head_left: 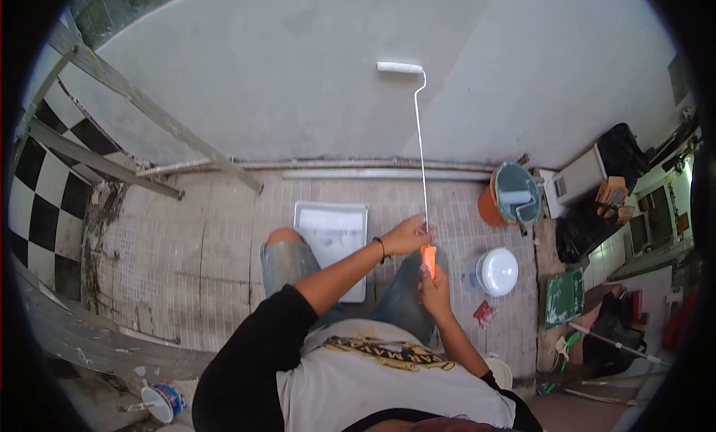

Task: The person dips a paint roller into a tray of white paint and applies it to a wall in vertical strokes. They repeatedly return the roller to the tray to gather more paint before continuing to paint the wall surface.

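- both hands hold one long thin paint roller [420, 149] in the middle of the frame.
- the left hand [406, 234] is the higher one. its fingers are curled around the skinny metal rod, and it has a black band on the wrist.
- the right hand [435, 283] is just below it, closed tight around the orange plastic handle [428, 257].
- the white fuzzy roller head [399, 67] is at the top middle of the frame, touching the plain grey wall [283, 74].
- the rod runs almost straight down from the head to the two hands.
- a flat white paint tray [332, 238] lies on the pale tiled floor [186, 246], just left of the hands, between the person's knees in blue jeans.
- a round orange bucket [488, 207] stands near the wall on the right side of the frame, with another roller inside it.
- a round white tub [497, 272] sits on the floor just right of the right hand.
- a small red packet [484, 313] lies on the floor below the tub.
- a grey wooden ladder [149, 111] leans at the upper left of the frame.
- black and white square tiles [37, 186] show at the far left.
- a small blue and white cup [160, 402] is at the bottom left.
- a green board [564, 298] lies at the right side among dark bags and boxes.
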{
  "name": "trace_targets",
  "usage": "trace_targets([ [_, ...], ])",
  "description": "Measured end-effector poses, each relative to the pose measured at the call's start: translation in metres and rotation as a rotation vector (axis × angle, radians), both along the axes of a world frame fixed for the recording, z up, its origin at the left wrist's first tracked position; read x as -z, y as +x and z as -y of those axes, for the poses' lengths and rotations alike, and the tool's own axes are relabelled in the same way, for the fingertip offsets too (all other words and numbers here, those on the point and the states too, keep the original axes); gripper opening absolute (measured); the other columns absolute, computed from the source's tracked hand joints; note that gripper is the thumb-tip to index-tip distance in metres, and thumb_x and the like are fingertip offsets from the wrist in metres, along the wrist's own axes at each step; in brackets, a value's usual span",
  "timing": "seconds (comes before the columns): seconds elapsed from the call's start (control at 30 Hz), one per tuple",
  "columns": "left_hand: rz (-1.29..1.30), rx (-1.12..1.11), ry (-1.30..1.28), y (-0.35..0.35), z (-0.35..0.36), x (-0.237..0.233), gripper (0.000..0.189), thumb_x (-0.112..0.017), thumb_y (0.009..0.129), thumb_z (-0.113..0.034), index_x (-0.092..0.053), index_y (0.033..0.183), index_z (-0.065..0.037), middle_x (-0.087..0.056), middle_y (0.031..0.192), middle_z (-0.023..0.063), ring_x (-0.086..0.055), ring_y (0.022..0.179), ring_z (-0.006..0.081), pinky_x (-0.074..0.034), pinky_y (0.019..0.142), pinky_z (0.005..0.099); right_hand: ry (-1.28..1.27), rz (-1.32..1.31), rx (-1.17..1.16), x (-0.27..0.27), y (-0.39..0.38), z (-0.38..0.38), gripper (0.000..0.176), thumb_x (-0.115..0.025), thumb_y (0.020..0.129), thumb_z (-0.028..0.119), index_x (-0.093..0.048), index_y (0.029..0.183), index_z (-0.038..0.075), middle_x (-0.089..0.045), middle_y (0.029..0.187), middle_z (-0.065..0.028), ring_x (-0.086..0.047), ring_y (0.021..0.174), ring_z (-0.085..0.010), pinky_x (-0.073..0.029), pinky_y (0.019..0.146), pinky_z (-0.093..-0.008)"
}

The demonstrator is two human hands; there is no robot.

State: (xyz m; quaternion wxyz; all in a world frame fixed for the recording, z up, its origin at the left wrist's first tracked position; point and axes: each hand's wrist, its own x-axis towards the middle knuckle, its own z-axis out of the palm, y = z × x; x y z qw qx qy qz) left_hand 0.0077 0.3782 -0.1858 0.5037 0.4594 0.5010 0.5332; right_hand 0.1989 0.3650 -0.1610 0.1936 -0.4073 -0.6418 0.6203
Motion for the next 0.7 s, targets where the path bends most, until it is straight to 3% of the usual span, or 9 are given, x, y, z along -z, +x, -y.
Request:
trace_targets([
  [0.1, 0.203, -0.047, -0.093, 0.0, 0.009, 0.009, 0.033, -0.065, 0.086, -0.016, -0.051, 0.112, -0.002, -0.063, 0.099, 0.0083, -0.062, 0.09, 0.0151, -0.05, 0.077, 0.0294, -0.126, 0.072, -0.021, -0.015, 0.02, 0.019, 0.024, -0.054, 0.096, 0.029, -0.051, 0.088, 0.007, -0.047, 0.057, 0.002, -0.041, 0.039, -0.0068, -0.033, 0.035, -0.024],
  [0.23, 0.185, -0.195, -0.216, -0.006, 0.035, 0.032, 0.024, -0.063, 0.088, -0.017, -0.051, 0.102, -0.002, -0.06, 0.085, 0.0064, -0.06, 0.077, 0.0137, -0.05, 0.069, 0.0276, -0.204, 0.243, -0.097, -0.024, 0.042, 0.038, 0.023, -0.055, 0.096, 0.028, -0.051, 0.089, 0.005, -0.048, 0.058, 0.0019, -0.043, 0.042, -0.007, -0.035, 0.038, -0.0246],
  [0.37, 0.096, -0.209, -0.264, -0.006, 0.069, 0.104, 0.02, -0.06, 0.089, -0.016, -0.048, 0.095, 0.0, -0.059, 0.081, 0.0081, -0.059, 0.074, 0.0134, -0.048, 0.065, 0.0265, -0.222, 0.34, -0.226, -0.018, 0.055, 0.047, 0.024, -0.056, 0.095, 0.026, -0.053, 0.095, 0.003, -0.049, 0.06, 0.0024, -0.045, 0.048, -0.0069, -0.036, 0.043, -0.025],
  [0.7, -0.007, -0.259, -0.425, 0.027, 0.152, 0.122, 0.025, -0.06, 0.087, -0.023, -0.052, 0.094, 0.0, -0.059, 0.078, 0.0083, -0.057, 0.071, 0.0155, -0.047, 0.066, 0.0304, -0.459, 0.57, -0.44, -0.033, 0.051, 0.039, 0.028, -0.056, 0.094, 0.029, -0.053, 0.102, 0.002, -0.049, 0.061, 0.002, -0.045, 0.046, -0.0056, -0.036, 0.041, -0.0232],
])
